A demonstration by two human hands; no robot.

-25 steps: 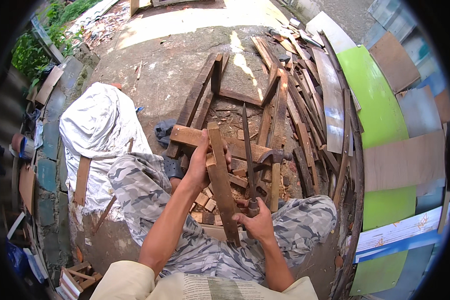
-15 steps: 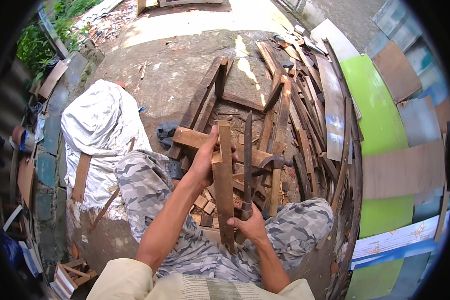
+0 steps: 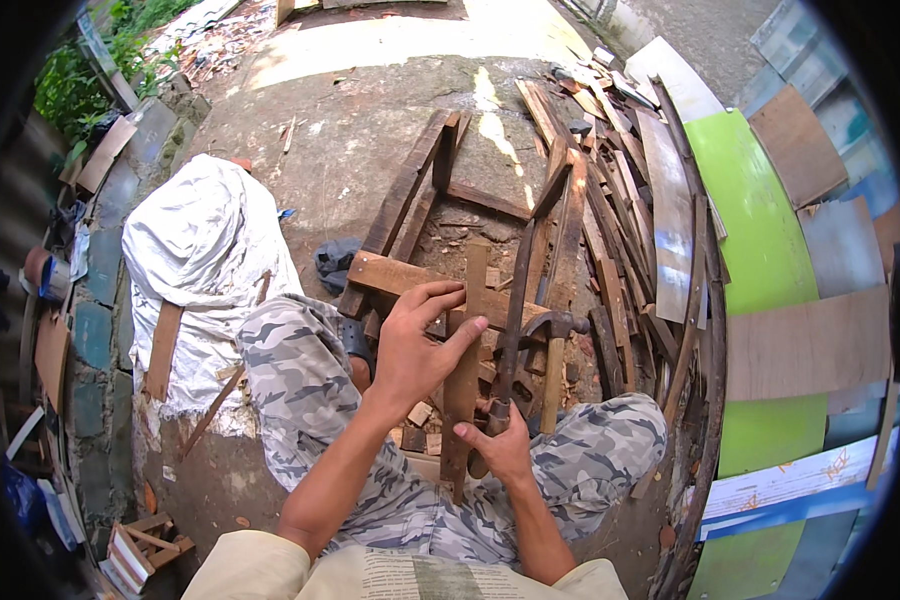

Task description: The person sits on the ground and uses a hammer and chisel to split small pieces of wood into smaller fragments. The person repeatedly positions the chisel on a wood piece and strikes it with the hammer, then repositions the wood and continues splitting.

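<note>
Between the seated person's camouflage-trousered knees, the right hand is closing around the handle of a long, dark file, its blade pointing up and away from the body. The right thumb is touching the lower part of a wooden batten, which is standing roughly upright between the two hands, just beside the file. The left hand is spreading its fingers by the batten's upper half, the thumb lying across the near face; I cannot tell whether it is truly gripping. Small wood offcuts are lying below.

Just beyond, a thicker wooden bar is extending crosswise behind the batten; whether the two are joined I cannot confirm. A claw hammer is resting near the bar's right end, unheld.

On progress: farther out, a timber frame is showing corners that appear already assembled. The batten I am judging unfinished, since the file is in hand; how much shaping is left is not showing. To the right, a heap of loose wooden strips is lying unassembled; to the left, white cloth is lying bunched.
</note>
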